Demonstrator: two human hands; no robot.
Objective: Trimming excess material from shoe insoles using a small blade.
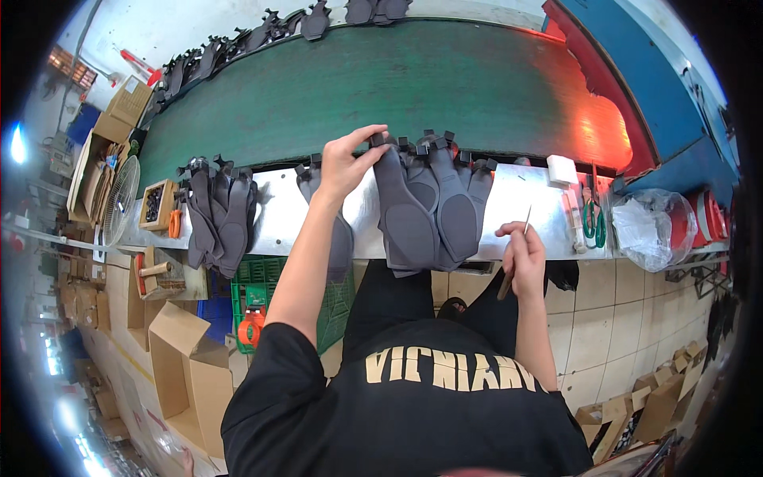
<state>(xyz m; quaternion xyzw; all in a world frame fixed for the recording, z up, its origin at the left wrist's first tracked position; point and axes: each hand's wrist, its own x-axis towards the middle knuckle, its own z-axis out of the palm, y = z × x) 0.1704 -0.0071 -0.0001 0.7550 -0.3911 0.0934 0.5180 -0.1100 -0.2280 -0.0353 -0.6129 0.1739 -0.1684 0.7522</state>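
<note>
Head cam looks straight down on a metal worktop [524, 199] that runs left to right in front of a green conveyor belt [381, 87]. A bunch of grey shoe-upper pieces [433, 211] hangs over the near edge of the worktop, right in the middle. The left hand [350, 163] is reached out to the far side and pinches the top of the leftmost piece in that bunch, fingers curled over its black tab. The right hand [520, 250] sits nearer, just off the near edge on the right, closed around a thin stick-like tool [517, 254] with its tip pointing up and away; can't tell exactly what kind of tool it is.

One more grey piece [340, 238] hangs under the left forearm, and a second pile of dark pieces [218, 211] droops over the edge further left. Far right on the worktop there's a white block [563, 168], green-handled scissors [592, 222] and a crumpled clear plastic bag [653, 226]. Down on the floor to the left sit a green crate [258, 278] and open cardboard boxes [191, 374]. More dark pieces [262, 36] line the far edge of the belt.
</note>
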